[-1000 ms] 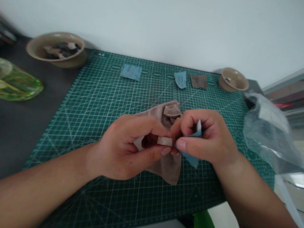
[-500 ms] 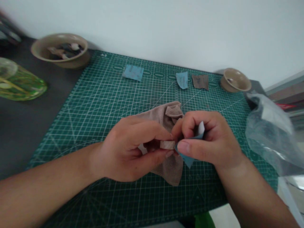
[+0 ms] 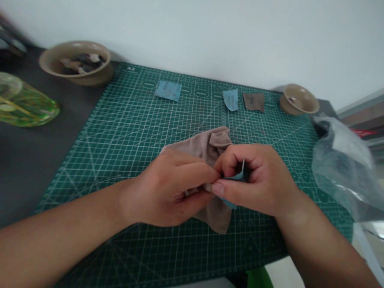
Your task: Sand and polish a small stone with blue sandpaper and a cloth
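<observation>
My left hand (image 3: 177, 188) pinches a small pale block (image 3: 207, 187), which the fingers now mostly hide. My right hand (image 3: 261, 180) is closed on a folded piece of blue sandpaper (image 3: 238, 176), its thumb and forefinger pressing it against the block. The fingertips of both hands meet there. Beneath them a crumpled brownish-pink cloth (image 3: 220, 222) lies on the green cutting mat (image 3: 129, 116).
Two blue sandpaper pieces (image 3: 169, 91) and a brown one (image 3: 254, 102) lie along the mat's back. A large bowl (image 3: 93, 78) with dark and pale scraps, a green-yellow jar (image 3: 33, 106), a small bowl (image 3: 295, 106) and a clear plastic bag (image 3: 339, 168) surround the mat.
My right hand has moved slightly left, bringing the blue sandpaper over the pale block. The block, plainly visible before, is now mostly covered.
</observation>
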The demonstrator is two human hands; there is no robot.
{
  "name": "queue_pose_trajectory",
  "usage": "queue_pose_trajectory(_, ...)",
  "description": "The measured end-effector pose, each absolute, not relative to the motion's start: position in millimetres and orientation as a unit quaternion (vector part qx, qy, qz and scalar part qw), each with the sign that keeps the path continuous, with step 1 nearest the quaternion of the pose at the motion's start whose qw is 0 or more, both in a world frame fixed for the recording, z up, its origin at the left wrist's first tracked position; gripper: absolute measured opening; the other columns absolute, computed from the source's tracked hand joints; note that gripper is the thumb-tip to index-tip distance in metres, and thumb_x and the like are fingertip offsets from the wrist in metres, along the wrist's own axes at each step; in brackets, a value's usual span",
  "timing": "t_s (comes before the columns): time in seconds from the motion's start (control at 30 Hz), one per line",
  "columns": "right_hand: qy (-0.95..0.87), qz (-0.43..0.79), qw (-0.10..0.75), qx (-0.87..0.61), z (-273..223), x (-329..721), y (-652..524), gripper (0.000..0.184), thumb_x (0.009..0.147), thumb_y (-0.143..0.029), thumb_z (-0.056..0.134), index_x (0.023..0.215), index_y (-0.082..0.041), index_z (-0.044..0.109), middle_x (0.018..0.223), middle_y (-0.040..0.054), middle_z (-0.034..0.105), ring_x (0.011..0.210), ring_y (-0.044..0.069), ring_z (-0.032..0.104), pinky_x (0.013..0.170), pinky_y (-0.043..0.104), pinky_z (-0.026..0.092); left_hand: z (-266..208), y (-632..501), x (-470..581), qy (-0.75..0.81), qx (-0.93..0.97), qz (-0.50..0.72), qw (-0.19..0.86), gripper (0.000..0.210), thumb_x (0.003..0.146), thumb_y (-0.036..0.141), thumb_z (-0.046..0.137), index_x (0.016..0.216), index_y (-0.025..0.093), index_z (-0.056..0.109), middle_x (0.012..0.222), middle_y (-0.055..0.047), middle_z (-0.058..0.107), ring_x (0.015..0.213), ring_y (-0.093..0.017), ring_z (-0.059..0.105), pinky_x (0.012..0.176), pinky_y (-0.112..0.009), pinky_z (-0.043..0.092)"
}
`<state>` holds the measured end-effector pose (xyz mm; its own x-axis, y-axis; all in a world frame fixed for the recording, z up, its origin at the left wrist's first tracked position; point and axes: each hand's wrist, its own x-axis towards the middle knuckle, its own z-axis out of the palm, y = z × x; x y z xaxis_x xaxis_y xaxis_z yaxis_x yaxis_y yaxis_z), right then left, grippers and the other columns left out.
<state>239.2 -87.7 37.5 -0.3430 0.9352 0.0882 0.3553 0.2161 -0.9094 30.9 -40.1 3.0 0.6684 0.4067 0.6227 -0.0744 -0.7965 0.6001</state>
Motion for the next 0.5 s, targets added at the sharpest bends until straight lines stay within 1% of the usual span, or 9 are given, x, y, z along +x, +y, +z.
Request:
queue_pose_trajectory(0.13,-0.724,0.394,0.330,-0.461,38.3,239.5,-88.1,0.030,0.077,-0.026,0.085,0.067,-0.019,0.057,0.063,-0.0058,0.064,0.054,0.006,0.048,0.049,0.020,0.037,3.0,-40.0,31.2,0.077,0.879,0.370,0.291,0.011,0.093,0.017,0.065,0.089,0.024,0.058,0.071,-0.001,0.070,0.059,-0.015,0.068,0.050,-0.028,0.050)
queue_pose_trajectory(0.33,-0.731,0.396,0.333,-0.446,38.2,239.7,-88.3,0.029,0.076,-0.023,0.085,0.068,-0.019,0.057,0.064,-0.0063,0.066,0.054,0.006,0.051,0.049,0.019,0.038,4.6,-41.1,31.0,0.078,0.875,0.360,0.313,0.011,0.092,0.013,0.065,0.094,0.022,0.059,0.072,-0.001,0.071,0.060,-0.015,0.070,0.050,-0.027,0.051)
queue_pose_trajectory(0.5,-0.734,0.393,0.339,-0.438,38.4,240.7,-88.0,0.027,0.076,-0.018,0.084,0.069,-0.018,0.058,0.065,-0.0067,0.067,0.055,0.005,0.052,0.049,0.017,0.038,1.4,-42.5,29.4,0.089,0.868,0.375,0.315,0.010,0.092,0.016,0.067,0.098,0.020,0.060,0.073,-0.001,0.071,0.060,-0.015,0.069,0.051,-0.027,0.050)
